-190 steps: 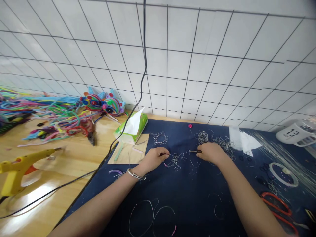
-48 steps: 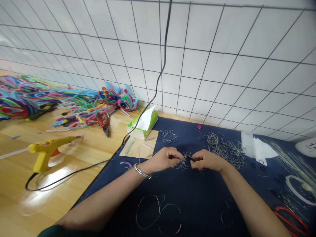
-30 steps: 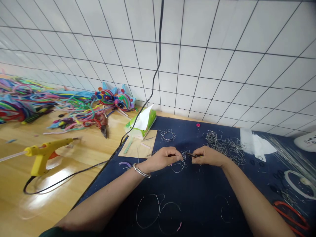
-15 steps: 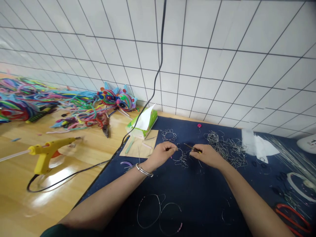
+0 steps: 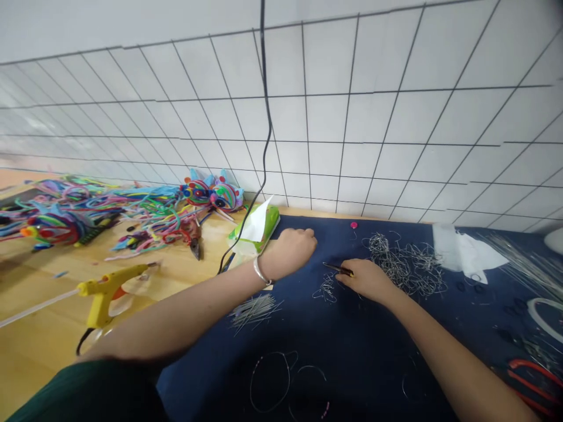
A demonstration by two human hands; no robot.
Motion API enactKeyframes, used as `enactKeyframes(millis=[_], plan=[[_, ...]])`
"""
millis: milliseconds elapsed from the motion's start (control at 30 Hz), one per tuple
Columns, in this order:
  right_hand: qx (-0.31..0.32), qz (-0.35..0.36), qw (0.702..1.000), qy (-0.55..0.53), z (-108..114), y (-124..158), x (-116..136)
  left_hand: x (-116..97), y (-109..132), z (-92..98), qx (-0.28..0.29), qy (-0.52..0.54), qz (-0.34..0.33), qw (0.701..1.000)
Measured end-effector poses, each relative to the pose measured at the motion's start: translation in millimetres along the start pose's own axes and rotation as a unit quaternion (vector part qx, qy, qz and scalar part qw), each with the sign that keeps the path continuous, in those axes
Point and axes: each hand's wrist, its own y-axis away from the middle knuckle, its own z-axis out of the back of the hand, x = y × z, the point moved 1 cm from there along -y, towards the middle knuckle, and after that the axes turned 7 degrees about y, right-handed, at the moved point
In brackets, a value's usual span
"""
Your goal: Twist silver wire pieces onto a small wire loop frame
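My left hand (image 5: 288, 252) reaches across the dark blue cloth (image 5: 352, 351) toward the back, next to a green tissue pack (image 5: 260, 224). Its fingers curl downward, and whatever is under them is hidden. A silver bangle (image 5: 259, 272) sits on that wrist. My right hand (image 5: 367, 278) rests on the cloth, pinching a thin dark tool (image 5: 336, 268) that points left. A small tangled wire piece (image 5: 325, 288) lies loose on the cloth just left of my right hand.
A heap of silver wire (image 5: 404, 264) lies behind my right hand, with white paper (image 5: 461, 252) beyond it. Straight wires (image 5: 255, 308), wire rings (image 5: 270, 381) and red scissors (image 5: 528, 375) lie nearer. On the wooden table are a yellow glue gun (image 5: 109, 287), pliers (image 5: 196, 246) and colourful pipe cleaners (image 5: 88, 211). A black cable (image 5: 264, 117) hangs down.
My left hand has let go of the small wire piece and moved back toward the tissue pack. The wire piece now lies on the cloth. My right hand has stayed put.
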Motion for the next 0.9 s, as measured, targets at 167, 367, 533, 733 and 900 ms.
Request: enactKeyframes(millis=[167, 367, 533, 733, 900], plan=[[-0.013, -0.003, 1.000, 0.014, -1.6, 0.6, -4.9, 12.0, -3.0, -10.1, 0.006, 0.178, 0.042, 0.983], [-0.024, 0.009, 1.000, 0.015, -6.7, -0.7, -4.2, 19.1, 25.2, -39.8, -0.020, 0.433, 0.160, 0.887], [-0.077, 0.078, 0.994, 0.026, -13.5, -0.1, 6.9, 15.4, 46.4, -50.1, -0.042, 0.528, 0.223, 0.818], [-0.159, 0.102, 0.978, 0.084, -21.2, -1.3, 16.1, 6.8, 55.6, -47.6, -0.053, 0.566, 0.219, 0.793], [-0.170, 0.117, 0.976, 0.077, -21.6, -2.1, 16.7, 7.8, 57.9, -48.5, -0.057, 0.575, 0.231, 0.783]])
